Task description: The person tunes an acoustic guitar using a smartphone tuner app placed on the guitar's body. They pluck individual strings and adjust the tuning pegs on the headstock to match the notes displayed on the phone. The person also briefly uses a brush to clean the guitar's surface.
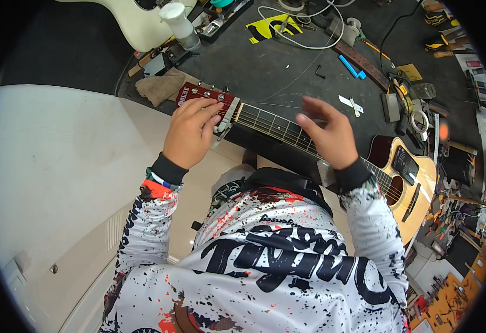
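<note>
Left hand over headstock, perhaps steadying it, grip unclear; right hand spread wide above neck; phone face-up on guitar, presumably for viewing.

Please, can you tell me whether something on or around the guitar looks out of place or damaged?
One thing looks odd: a smartphone lies on the acoustic guitar, beside its sound hole, where it could slide or scratch the finish. I see no clear damage or spill.
</note>
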`<state>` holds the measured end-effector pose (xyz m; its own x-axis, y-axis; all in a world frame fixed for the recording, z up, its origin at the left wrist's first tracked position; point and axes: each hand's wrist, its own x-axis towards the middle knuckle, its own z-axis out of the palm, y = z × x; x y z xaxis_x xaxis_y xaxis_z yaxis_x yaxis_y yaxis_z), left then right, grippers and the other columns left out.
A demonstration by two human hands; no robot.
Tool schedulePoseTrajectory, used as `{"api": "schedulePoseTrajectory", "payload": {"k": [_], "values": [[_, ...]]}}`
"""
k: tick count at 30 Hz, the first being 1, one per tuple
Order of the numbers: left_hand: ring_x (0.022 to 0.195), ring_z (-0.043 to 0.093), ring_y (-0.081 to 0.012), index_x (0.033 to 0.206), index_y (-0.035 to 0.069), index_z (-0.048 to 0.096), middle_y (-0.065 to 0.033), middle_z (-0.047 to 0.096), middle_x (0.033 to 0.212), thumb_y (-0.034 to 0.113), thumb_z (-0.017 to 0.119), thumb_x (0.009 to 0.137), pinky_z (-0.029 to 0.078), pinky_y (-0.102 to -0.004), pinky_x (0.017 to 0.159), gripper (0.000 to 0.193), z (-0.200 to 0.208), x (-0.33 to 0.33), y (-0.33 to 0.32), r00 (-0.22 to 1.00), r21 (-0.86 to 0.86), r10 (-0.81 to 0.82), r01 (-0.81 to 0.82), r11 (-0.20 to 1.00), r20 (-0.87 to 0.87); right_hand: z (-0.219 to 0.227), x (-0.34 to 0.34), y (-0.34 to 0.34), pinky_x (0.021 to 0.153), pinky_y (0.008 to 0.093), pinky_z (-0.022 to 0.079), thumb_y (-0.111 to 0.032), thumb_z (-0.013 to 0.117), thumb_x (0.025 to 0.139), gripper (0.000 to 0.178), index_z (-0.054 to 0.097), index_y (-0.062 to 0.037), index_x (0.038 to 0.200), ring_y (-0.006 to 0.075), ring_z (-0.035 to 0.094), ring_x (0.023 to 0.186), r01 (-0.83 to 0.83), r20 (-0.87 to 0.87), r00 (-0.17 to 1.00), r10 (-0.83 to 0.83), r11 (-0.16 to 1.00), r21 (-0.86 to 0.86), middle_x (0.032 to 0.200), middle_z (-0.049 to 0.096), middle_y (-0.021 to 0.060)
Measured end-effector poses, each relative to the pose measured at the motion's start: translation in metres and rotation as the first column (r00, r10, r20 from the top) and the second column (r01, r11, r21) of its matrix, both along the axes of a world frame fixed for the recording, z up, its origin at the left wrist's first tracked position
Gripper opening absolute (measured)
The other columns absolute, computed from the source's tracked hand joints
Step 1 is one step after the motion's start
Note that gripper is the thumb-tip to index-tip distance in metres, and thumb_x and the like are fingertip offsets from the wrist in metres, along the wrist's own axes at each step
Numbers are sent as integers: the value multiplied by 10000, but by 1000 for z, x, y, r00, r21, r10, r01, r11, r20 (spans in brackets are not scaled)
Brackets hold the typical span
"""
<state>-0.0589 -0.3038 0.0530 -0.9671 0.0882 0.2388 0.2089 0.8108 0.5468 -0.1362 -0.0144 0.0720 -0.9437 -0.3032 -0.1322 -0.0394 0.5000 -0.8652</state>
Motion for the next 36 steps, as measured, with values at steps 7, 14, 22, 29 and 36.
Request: {"api": "schedulePoseTrajectory", "payload": {"k": [7,14,22,29,36], "values": [[1078,598,-337,1131,32,692,-140,667,1127,84,664,875,462,-414,949,262,-4,-22,6,996,65,-54,49,997,66,-4,-25,-48,784,240,485,-222,702,929,306,699,34,1096,117,624,904,165,321,946,-50,926,-340,950,707,63],[1097,591,-332,1113,36,692,-126,659,1133,101,693,845,457,-424,945,276,-11,-33,16,983,-1,-128,130,992,127,45,17,4,772,256,494,-181,682,939,233,712,29,1036,111,620,848,160,107,985,-134,941,-299,937,714,57],[1108,581,-332,1098,39,701,-118,631,1174,82,702,825,456,-424,950,276,-8,-30,20,978,-24,-126,132,991,169,29,86,43,783,274,499,-49,695,898,97,724,23,956,168,631,923,269,20,962,-272,931,-247,1025,694,119],[1121,574,-346,1123,24,700,-154,609,1205,56,712,807,456,-417,964,318,-8,-25,22,980,-46,-125,134,990,156,46,101,57,804,266,492,-40,697,900,99,721,38,957,161,621,934,284,-29,949,-314,891,-355,1036,684,118],[1132,557,-378,1127,-10,679,-178,589,1244,66,700,826,444,-435,971,312,-6,-25,29,980,-112,-148,163,980,130,45,89,94,858,266,478,-175,660,966,257,681,60,1067,150,613,935,614,115,760,-640,649,-448,1038,677,82]]}}
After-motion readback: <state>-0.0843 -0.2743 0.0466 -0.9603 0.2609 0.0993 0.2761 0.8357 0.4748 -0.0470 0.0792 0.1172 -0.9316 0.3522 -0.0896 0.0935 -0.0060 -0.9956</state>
